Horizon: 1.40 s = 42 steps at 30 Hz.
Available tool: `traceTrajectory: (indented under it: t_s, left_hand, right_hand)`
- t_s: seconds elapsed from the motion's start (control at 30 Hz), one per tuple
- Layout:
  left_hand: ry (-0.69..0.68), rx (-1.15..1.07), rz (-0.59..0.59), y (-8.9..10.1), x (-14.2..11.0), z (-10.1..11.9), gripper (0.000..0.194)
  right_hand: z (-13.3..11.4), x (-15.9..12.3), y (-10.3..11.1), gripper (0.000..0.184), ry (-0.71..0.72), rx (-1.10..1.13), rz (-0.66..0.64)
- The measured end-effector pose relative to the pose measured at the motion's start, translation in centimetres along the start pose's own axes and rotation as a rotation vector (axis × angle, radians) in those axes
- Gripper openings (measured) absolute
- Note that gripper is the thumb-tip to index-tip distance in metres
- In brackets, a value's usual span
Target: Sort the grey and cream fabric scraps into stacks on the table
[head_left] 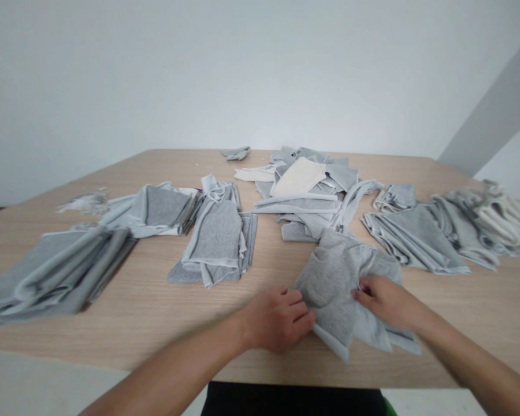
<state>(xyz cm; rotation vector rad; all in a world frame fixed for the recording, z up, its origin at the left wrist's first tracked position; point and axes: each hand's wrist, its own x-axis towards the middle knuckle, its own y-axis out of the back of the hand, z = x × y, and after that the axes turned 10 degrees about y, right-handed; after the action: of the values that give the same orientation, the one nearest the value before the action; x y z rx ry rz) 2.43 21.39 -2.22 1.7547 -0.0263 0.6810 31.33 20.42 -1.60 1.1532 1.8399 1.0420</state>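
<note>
A rumpled grey fabric piece [333, 283] lies near the table's front edge, its lighter underside showing at the lower corners. My left hand [277, 320] is closed at its left lower edge, fingers curled on the cloth. On the right side of the same piece, my right hand [385, 300] pinches a fold between thumb and fingers. Just behind it sits a heap of grey fabric scraps [303, 216], with a cream cloth piece [298, 178] on top.
Folded grey cloth stacks [216, 237] stand left of the middle, with more folded cloth [60, 271] at the far left. Several folded grey pieces [416, 237] lie on the right. White lint [84, 202] is at the back left of the wooden table [147, 315]. A wall rises behind.
</note>
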Motion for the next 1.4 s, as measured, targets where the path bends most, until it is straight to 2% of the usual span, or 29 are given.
traceTrajectory:
  t_s: [0.13, 0.2, 0.3, 0.43, 0.57, 0.67, 0.73, 0.83, 0.9, 0.97, 1.03, 1.1, 1.2, 1.33, 1.4]
  left_hand:
    - [0.058, -0.023, 0.009, 0.2, 0.0, -0.2, 0.007]
    - [0.076, -0.038, -0.003, 0.3, 0.1, -0.2, 0.008]
    - [0.053, -0.064, -0.048, 0.3, 0.2, -0.1, 0.011]
    - [0.065, -0.063, -0.071, 0.2, 0.2, 0.1, 0.015]
    - [0.081, -0.046, -0.077, 0.0, 0.1, 0.1, 0.008]
    - [0.102, -0.086, -0.048, -0.3, -0.1, -0.1, 0.005]
    - [0.176, -0.162, -0.021, -0.3, -0.1, -0.3, 0.007]
    - [0.389, -0.304, -0.017, -0.1, -0.2, -0.5, 0.011]
    - [0.524, -0.341, -0.024, 0.1, -0.2, -0.7, 0.010]
    - [0.612, -0.332, -0.024, 0.3, -0.1, -0.8, 0.007]
    - [0.656, -0.320, -0.029, 0.4, 0.0, -0.8, 0.011]
    - [0.663, -0.326, -0.048, 0.3, 0.1, -0.8, 0.018]
    - [0.628, -0.351, -0.077, 0.3, 0.2, -0.6, 0.022]
    - [0.569, -0.387, -0.100, 0.6, 0.3, -0.2, 0.005]
    - [0.492, -0.431, -0.112, 0.9, 0.3, -0.1, 0.014]
  right_hand:
    - [-1.2, -0.1, -1.3, 0.033, 0.006, 0.372, 0.199]
    - [-2.1, -0.3, -1.7, 0.037, -0.022, 0.552, 0.246]
    - [-3.6, -0.5, -2.1, 0.040, -0.068, 0.752, 0.244]
    - [-5.0, -0.9, -2.1, 0.035, -0.083, 0.924, 0.192]
    - [-6.0, -1.5, -1.9, 0.063, -0.105, 1.115, 0.128]
    - [-6.6, -1.9, -2.2, 0.064, -0.041, 1.197, 0.124]
    - [-6.9, -2.1, -2.7, 0.052, -0.034, 1.203, 0.076]
    - [-7.2, -2.2, -3.4, 0.027, -0.025, 1.171, 0.031]
    - [-7.3, -2.2, -3.8, 0.018, -0.017, 1.144, 0.044]
    - [-7.4, -2.1, -4.1, 0.016, -0.014, 1.117, 0.076]
    - [-7.6, -2.1, -4.3, 0.023, 0.017, 1.069, 0.095]
    - [-8.0, -2.1, -4.2, 0.031, 0.084, 0.982, 0.083]
    - [-8.4, -2.1, -3.9, 0.019, 0.188, 0.792, 0.037]
    - [-8.8, -2.0, -3.5, 0.009, 0.199, 0.547, 0.071]
    - [-9.0, -1.8, -3.3, 0.008, 0.192, 0.499, 0.077]
